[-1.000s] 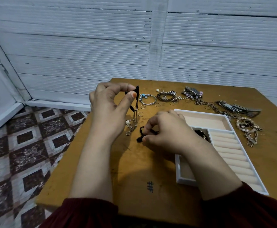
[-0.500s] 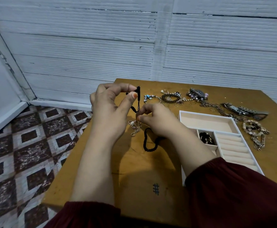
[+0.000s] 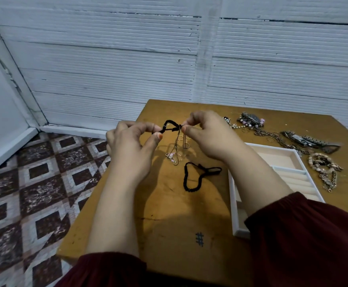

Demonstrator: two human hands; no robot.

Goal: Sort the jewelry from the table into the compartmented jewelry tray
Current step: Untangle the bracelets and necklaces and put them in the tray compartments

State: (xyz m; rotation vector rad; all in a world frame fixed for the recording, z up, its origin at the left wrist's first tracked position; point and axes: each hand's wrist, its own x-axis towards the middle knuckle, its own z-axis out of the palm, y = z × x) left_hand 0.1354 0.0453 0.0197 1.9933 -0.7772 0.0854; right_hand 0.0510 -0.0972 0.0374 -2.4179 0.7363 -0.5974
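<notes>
Both hands are raised over the wooden table (image 3: 169, 214). My left hand (image 3: 131, 146) pinches one end of a short black cord loop (image 3: 170, 126), and my right hand (image 3: 208, 135) pinches its other end. A thin silver chain (image 3: 176, 148) hangs from the cord down to the table. A second black braided cord bracelet (image 3: 198, 178) lies flat on the table below my right hand. The white compartmented tray (image 3: 236, 226) sits at the right, partly hidden by my right forearm.
Loose jewelry lies along the table's far right: a beaded piece with a watch (image 3: 251, 120), a chain (image 3: 272, 136), a metal watch (image 3: 311, 140) and a chunky chain bracelet (image 3: 324, 168). Small rings (image 3: 186, 145) sit near the hands. Patterned floor tiles (image 3: 34, 193) lie left of the table edge.
My right hand let the black braided bracelet down onto the table, rose and took the free end of the cord held by my left hand. The view shifted slightly.
</notes>
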